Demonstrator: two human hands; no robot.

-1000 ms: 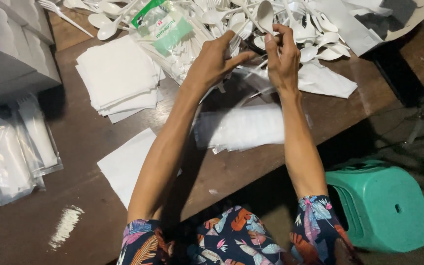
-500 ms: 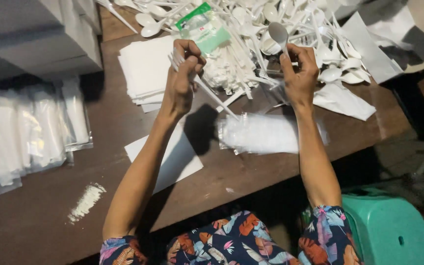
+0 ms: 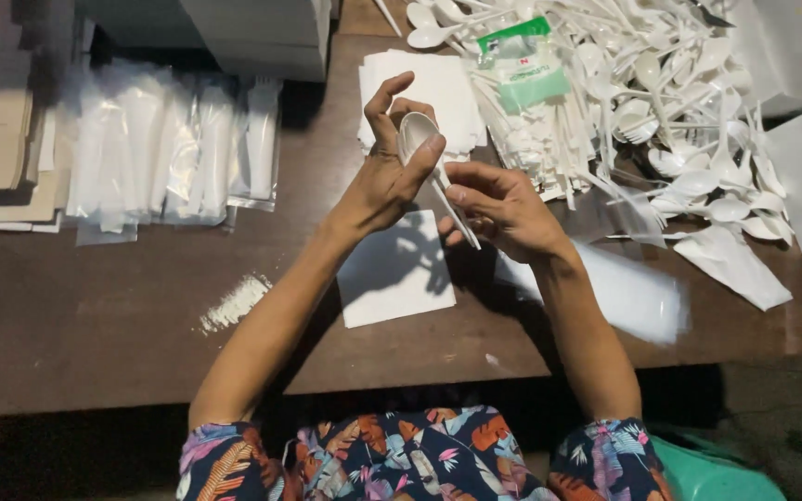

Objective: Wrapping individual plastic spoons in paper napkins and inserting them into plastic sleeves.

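Spoon (image 3: 424,153), white plastic with a slim handle, sits at frame centre. Left hand (image 3: 384,181) fingers pinch its bowl; right hand (image 3: 503,209) fingers pinch the handle.

light falls from above onto the table (image 3: 95,325); hard hand shadows lie on the white sheet (image 3: 392,274). glare whitens the cutlery pile (image 3: 661,102). lower edge dim, slightly soft.

bare table (image 3: 95,315) leftward; spoon heap (image 3: 661,102) crowding the right

Counts, head view
Two hands: left hand (image 3: 378,186), right hand (image 3: 498,206); one green-labelled packet (image 3: 520,65); one napkin stack (image 3: 420,88); loose plastic spoons (image 3: 689,111) uncountable.
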